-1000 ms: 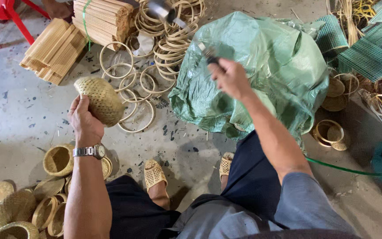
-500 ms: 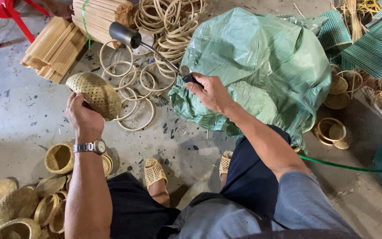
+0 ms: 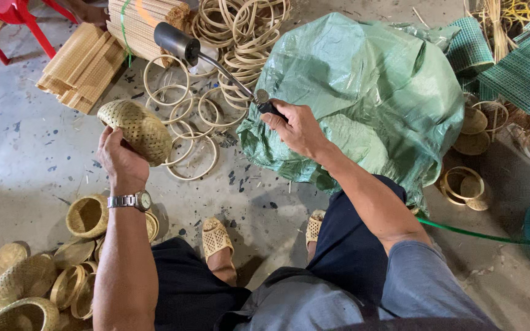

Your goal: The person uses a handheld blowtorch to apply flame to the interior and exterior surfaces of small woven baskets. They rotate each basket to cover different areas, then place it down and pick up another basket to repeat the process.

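Overall, the green sack (image 3: 369,98) filled the upper right of the floor (image 3: 26,153), as it had a second earlier. Left of it lay the heap of cane rings (image 3: 240,37), with mats (image 3: 81,58) and a strip bundle (image 3: 139,24) beyond. By the person's left knee sat a pile of finished baskets (image 3: 32,276); these had not shifted.

The torch (image 3: 213,61) was what changed most. A second earlier its dark head pointed up near the top edge of the view; half a second ago it had swung down over the rings. By this moment it reached further left, its head over the bundle's edge and close above the basket (image 3: 137,130). The right hand (image 3: 295,125) had moved with it, from high against the sack to lower and nearer the middle, fingers closed around the black grip.

The left hand (image 3: 119,160), a watch (image 3: 131,200) on its wrist, was clamped on the basket from below, tilted mouth-left toward the torch, much as earlier.
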